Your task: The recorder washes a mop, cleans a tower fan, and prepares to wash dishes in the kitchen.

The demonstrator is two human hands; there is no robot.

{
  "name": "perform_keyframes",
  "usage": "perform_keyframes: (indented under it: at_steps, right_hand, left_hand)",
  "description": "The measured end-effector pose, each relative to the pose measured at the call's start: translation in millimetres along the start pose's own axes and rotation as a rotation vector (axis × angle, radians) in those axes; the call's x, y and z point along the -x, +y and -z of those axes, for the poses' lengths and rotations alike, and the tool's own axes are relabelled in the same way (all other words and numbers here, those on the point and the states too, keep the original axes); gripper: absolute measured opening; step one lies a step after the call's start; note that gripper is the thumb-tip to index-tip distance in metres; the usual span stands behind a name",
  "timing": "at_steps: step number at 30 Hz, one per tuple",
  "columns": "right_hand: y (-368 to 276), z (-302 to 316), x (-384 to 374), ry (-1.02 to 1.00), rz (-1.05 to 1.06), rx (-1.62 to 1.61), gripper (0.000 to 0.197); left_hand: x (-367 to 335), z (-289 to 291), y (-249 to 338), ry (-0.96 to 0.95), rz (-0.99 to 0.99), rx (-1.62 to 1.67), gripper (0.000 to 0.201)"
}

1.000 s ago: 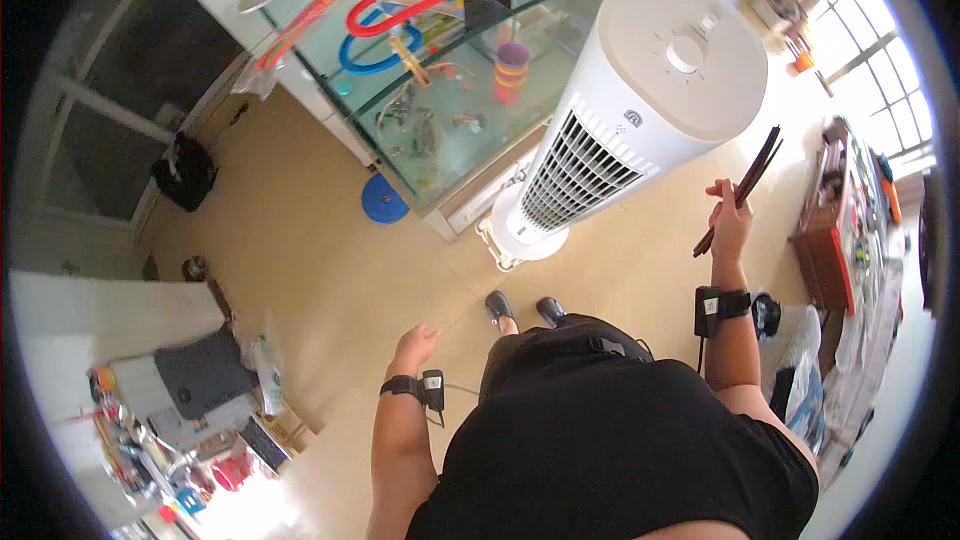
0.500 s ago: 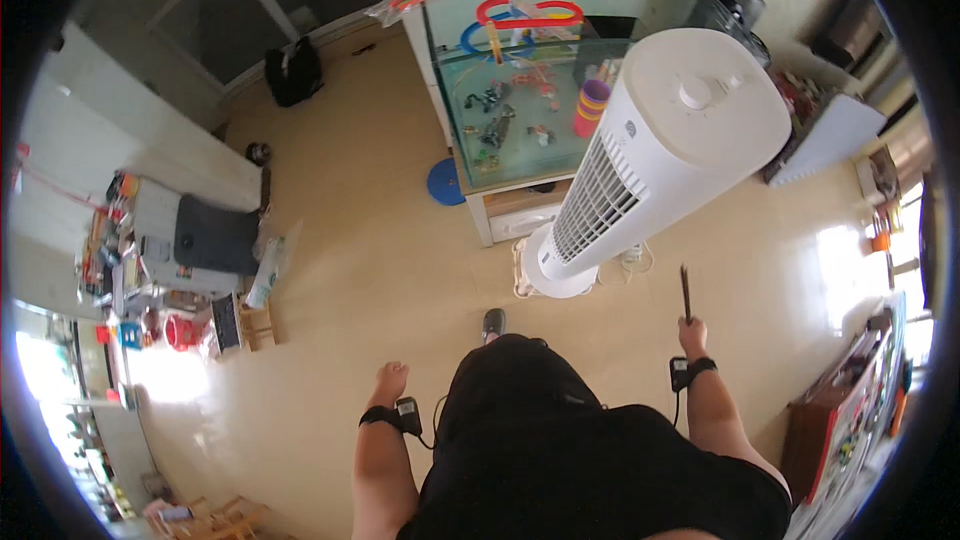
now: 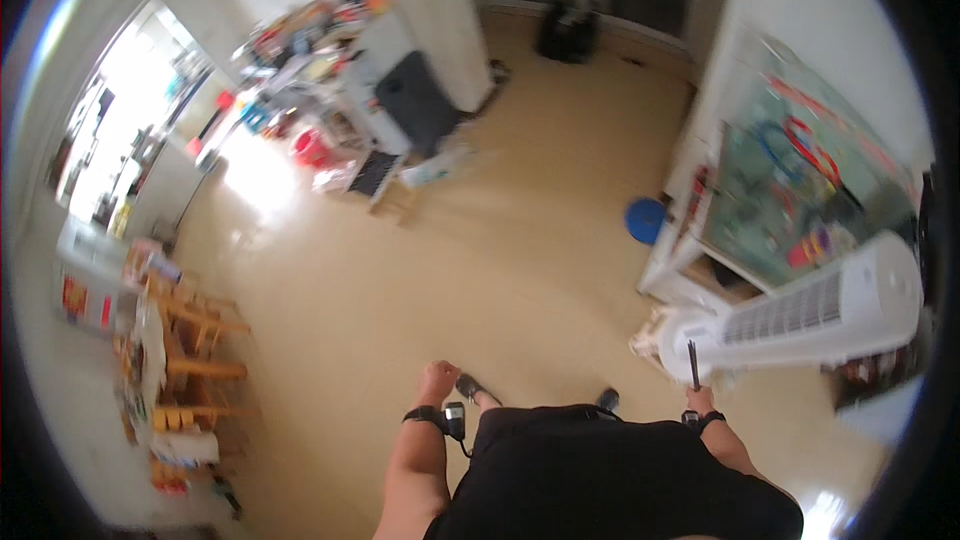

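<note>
My right hand (image 3: pixel 699 400) is closed around slim dark sticks (image 3: pixel 693 365) that look like a pair of chopsticks, their free ends pointing up and away from me. Beside it stands a white tower fan (image 3: pixel 800 312), its base just beyond the sticks. My left hand (image 3: pixel 438 382) is out in front of my body, its fingers curled, and nothing shows in them. Each wrist wears a black strap; a small dark box (image 3: pixel 455 420) with a cable sits at the left one.
At right, a glass-topped table (image 3: pixel 750 265) holds colourful toys; a blue round disc (image 3: pixel 646 221) lies by it. Wooden chairs (image 3: pixel 205 370) line the left side. Farther off are a cluttered cabinet (image 3: pixel 375 60), a small stool (image 3: pixel 398 202) and a black bag (image 3: pixel 568 35) by the glass door.
My view has swung left, so the tower fan and toy table now sit at the right edge and the chairs show at left. The right hand still holds the sticks.
</note>
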State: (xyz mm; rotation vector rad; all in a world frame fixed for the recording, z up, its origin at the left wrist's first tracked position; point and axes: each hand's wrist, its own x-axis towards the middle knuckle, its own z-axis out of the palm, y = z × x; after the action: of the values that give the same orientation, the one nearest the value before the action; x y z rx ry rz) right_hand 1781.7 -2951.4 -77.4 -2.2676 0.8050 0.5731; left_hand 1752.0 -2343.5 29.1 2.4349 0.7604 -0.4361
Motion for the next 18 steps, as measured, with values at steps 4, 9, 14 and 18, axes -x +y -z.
perform_keyframes:
  at_steps: [4, 9, 14, 18]
  right_hand:
    - [-144.0, -52.7, -4.4, 0.004, 0.13, 0.067, 0.025]
    - [-239.4, -152.9, -74.7, 0.115, 0.612, 0.474, 0.025]
    - [-413.1, -288.2, 21.9, -0.042, 0.552, 0.423, 0.023]
    - [-501.7, -357.2, 3.5, -0.116, 0.634, 0.418, 0.021]
  left_hand:
    - [27.9, 39.7, -110.1, 0.08, 0.263, 0.151, 0.034]
    - [53.1, 103.2, -252.2, 0.34, 0.5, 0.349, 0.032]
    - [46.1, 165.7, -367.1, 0.753, 0.6, 0.404, 0.028]
    - [-6.1, 210.2, -403.9, 0.807, 0.529, 0.391, 0.028]
